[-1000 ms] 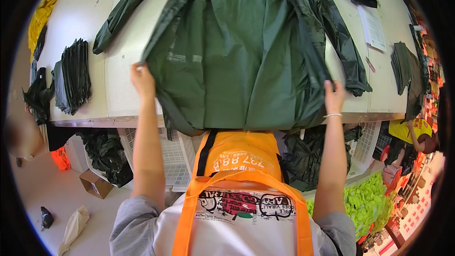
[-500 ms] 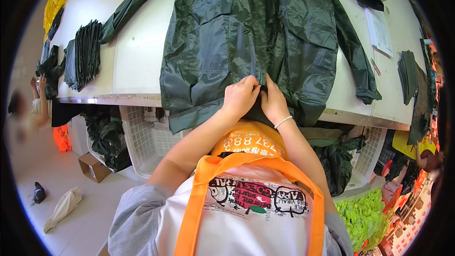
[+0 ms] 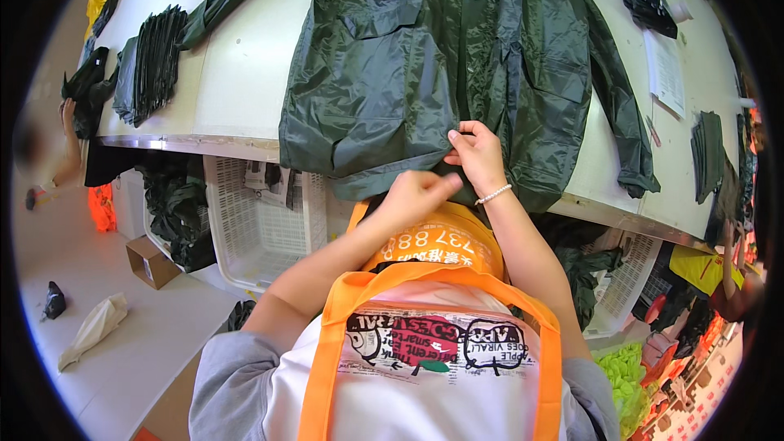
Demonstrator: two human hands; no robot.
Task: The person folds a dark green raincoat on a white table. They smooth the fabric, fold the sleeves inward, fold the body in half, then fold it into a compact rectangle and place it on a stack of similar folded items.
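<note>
A dark green rain jacket lies spread front-up on the white table, its hem hanging over the near edge. My left hand pinches the bottom of the jacket's front opening at the hem. Just above it, my right hand, with a bead bracelet on the wrist, grips the same front edge near the zipper. Both hands meet at the middle of the hem, right above my orange apron.
A stack of folded dark green pieces lies at the table's left end. White plastic crates stand under the table. Papers and more folded pieces lie at the right. Another person's arm shows far left; a cardboard box sits on the floor.
A second ago my hands were wide apart at the two corners of the hem. They came together at the middle of the hem and now grip the front opening.
</note>
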